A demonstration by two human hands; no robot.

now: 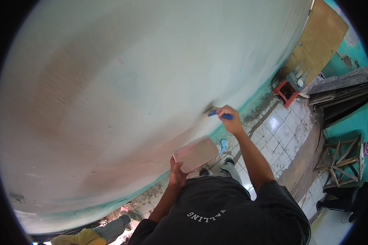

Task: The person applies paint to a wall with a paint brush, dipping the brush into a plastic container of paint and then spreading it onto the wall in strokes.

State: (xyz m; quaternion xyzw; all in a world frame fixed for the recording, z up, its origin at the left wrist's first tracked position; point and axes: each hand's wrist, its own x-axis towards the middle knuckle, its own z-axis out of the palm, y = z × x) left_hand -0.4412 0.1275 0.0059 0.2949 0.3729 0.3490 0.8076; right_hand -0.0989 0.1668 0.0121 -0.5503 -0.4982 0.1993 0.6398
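Observation:
My right hand [230, 117] is closed around the blue handle of a paintbrush [221, 114]. The brush's bristles meet the pale wall [151, 73], or are very close to it. My left hand [177, 172] grips the left end of a rectangular plastic tub [196, 154], held at my waist below the brush. The inside of the tub looks pinkish-beige; I cannot tell how full it is. Darker, damp-looking patches lie on the wall to the left, and a turquoise band runs along its lower edge.
On the dirty tiled floor [292, 122] at right stands a red stool [286, 93]. Beyond it are a plywood board [319, 38], stacked corrugated sheets [341, 92] and a wooden frame [342, 163]. Another person in yellow [79, 237] is at the lower left. A blue packet [223, 145] lies near my feet.

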